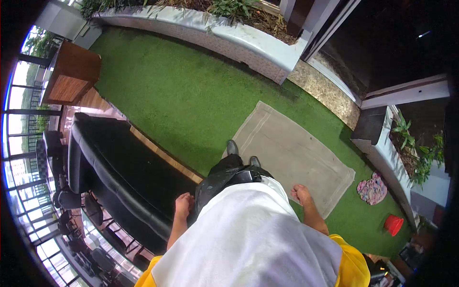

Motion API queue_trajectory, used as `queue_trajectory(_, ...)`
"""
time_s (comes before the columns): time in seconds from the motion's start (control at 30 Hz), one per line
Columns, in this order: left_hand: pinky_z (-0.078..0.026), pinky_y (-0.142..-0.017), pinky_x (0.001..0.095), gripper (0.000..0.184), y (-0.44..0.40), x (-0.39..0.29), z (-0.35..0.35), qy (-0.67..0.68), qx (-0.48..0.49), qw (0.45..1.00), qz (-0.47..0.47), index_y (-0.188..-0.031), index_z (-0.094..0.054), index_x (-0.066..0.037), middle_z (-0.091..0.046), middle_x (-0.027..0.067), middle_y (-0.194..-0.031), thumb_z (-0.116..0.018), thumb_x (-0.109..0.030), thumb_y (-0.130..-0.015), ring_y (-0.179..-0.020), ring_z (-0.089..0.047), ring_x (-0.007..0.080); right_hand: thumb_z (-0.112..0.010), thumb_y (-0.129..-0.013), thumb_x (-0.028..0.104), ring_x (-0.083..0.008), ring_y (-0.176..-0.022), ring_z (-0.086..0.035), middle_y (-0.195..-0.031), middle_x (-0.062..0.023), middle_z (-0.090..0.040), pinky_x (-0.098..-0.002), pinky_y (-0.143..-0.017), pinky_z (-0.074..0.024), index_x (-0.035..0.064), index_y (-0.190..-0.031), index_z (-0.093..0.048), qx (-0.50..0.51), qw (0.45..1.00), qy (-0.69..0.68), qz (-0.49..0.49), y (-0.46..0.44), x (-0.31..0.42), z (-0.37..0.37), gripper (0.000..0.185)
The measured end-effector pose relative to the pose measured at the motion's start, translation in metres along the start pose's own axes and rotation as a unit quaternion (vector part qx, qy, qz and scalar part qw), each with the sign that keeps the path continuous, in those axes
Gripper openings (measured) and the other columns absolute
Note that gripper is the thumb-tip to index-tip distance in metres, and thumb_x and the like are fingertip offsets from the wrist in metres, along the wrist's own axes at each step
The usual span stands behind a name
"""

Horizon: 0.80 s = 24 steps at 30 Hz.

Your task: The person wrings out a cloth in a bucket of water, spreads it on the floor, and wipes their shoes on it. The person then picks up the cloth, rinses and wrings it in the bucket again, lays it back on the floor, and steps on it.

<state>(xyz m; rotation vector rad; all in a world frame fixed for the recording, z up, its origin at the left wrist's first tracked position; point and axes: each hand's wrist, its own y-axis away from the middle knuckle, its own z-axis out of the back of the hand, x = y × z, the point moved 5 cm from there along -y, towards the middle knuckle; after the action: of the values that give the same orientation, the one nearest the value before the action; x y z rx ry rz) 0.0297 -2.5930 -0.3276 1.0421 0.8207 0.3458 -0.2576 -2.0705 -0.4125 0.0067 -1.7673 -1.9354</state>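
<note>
Head view, facing roughly downward

A beige mat point(291, 153) lies open and nearly flat on green turf point(158, 81). It is a long rectangle of cloth, set at a slant, with thin pale stripes across its upper-left end. Faint creases run over the surface, a small dark spot shows near its upper long edge, and its border ripples slightly at the right corner. To the left, well apart from the mat, a long black sofa point(138, 165) stands upright. Its cover is smooth, shiny and leather-like, and its padded back curves along the side away from the turf. A narrow strip of wooden floor point(165, 154) runs between sofa and turf.
</note>
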Motion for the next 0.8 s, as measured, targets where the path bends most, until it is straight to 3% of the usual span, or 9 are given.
queue_trajectory(0.13,-0.046,-0.05,0.0263,0.021,-0.016,-0.031,0.004,0.015,-0.007,1.0,0.01,-0.105,-0.057,-0.003,-0.062,0.0082,-0.082,-0.051,-0.013,-0.088,-0.063,-0.059,0.0163,-0.054,-0.084,0.019,-0.0111,-0.06,-0.057,-0.084,-0.0053,-0.062,-0.0256,-0.047,-0.0415,0.0054,-0.094,-0.06,0.003,1.0,0.0,-0.011,0.002,0.016,-0.027,0.019)
queue_trajectory(0.23,-0.045,-0.05,0.0256,0.021,-0.029,-0.068,-0.01,0.037,-0.021,0.999,-0.009,-0.103,-0.058,-0.002,-0.062,0.0069,-0.081,-0.052,-0.014,-0.087,-0.064,-0.059,0.0156,-0.052,-0.084,0.022,-0.017,-0.074,-0.06,-0.094,-0.0097,-0.063,-0.0274,-0.056,-0.0473,0.0024,-0.108,-0.057,0.072,0.993,0.086,0.036,-0.005,0.039,-0.05,0.031)
queue_trajectory(0.33,-0.05,-0.056,0.0292,0.021,-0.037,-0.107,-0.033,0.004,0.028,0.999,-0.039,-0.105,-0.057,-0.005,-0.063,0.0065,-0.084,-0.055,-0.015,-0.087,-0.063,-0.059,0.0158,-0.052,-0.084,0.024,-0.0171,-0.077,-0.06,-0.095,-0.0098,-0.063,-0.0289,-0.065,-0.0486,0.0025,-0.11,-0.057,0.056,0.991,0.06,0.105,-0.012,0.055,-0.053,0.034)
queue_trajectory(0.43,-0.05,-0.06,0.0289,0.02,-0.043,-0.136,-0.057,-0.02,0.055,0.997,-0.058,-0.106,-0.057,-0.005,-0.063,0.0056,-0.085,-0.053,-0.015,-0.088,-0.068,-0.06,0.0161,-0.054,-0.084,0.018,-0.0128,-0.062,-0.056,-0.081,-0.0046,-0.061,-0.0267,-0.056,-0.046,0.0015,-0.099,-0.06,0.001,0.996,-0.078,0.039,-0.002,0.062,-0.045,0.023)
queue_trajectory(0.5,-0.048,-0.062,0.0287,0.028,-0.049,-0.146,-0.067,-0.012,0.055,0.996,-0.069,-0.11,-0.057,0.001,-0.064,0.0097,-0.089,-0.054,-0.015,-0.087,-0.078,-0.062,0.0191,-0.054,-0.083,0.018,-0.0128,-0.062,-0.056,-0.079,-0.0048,-0.061,-0.0269,-0.055,-0.0459,0.0018,-0.1,-0.06,-0.014,0.998,-0.049,0.028,0.001,0.062,-0.033,0.024)
queue_trajectory(0.63,-0.048,-0.061,0.0292,0.032,-0.057,-0.154,-0.078,-0.031,0.067,0.997,-0.035,-0.114,-0.055,0.001,-0.064,0.0108,-0.09,-0.054,-0.015,-0.086,-0.081,-0.061,0.02,-0.055,-0.083,0.018,-0.0127,-0.06,-0.056,-0.077,-0.005,-0.061,-0.0272,-0.051,-0.0456,0.0025,-0.099,-0.06,-0.032,0.999,-0.013,0.031,0.004,0.06,-0.023,0.023)
queue_trajectory(0.73,-0.046,-0.055,0.0276,0.025,-0.077,-0.143,-0.074,-0.025,0.074,0.997,-0.004,-0.106,-0.058,0.001,-0.063,0.0109,-0.086,-0.053,-0.014,-0.086,-0.073,-0.061,0.019,-0.054,-0.084,0.028,-0.016,-0.07,-0.059,-0.087,-0.0065,-0.064,-0.0276,-0.06,-0.0473,0.0033,-0.108,-0.059,-0.011,1.0,0.022,0.011,0.001,0.062,-0.024,0.035)
queue_trajectory(0.8,-0.043,-0.047,0.0273,0.016,-0.082,-0.138,-0.074,-0.02,0.087,0.996,-0.008,-0.094,-0.059,0.0,-0.061,0.0104,-0.079,-0.051,-0.011,-0.086,-0.062,-0.058,0.0176,-0.054,-0.083,0.027,-0.0156,-0.069,-0.059,-0.085,-0.0059,-0.063,-0.0267,-0.059,-0.0469,0.0036,-0.106,-0.059,-0.009,0.999,0.042,-0.012,-0.005,0.065,-0.025,0.033)
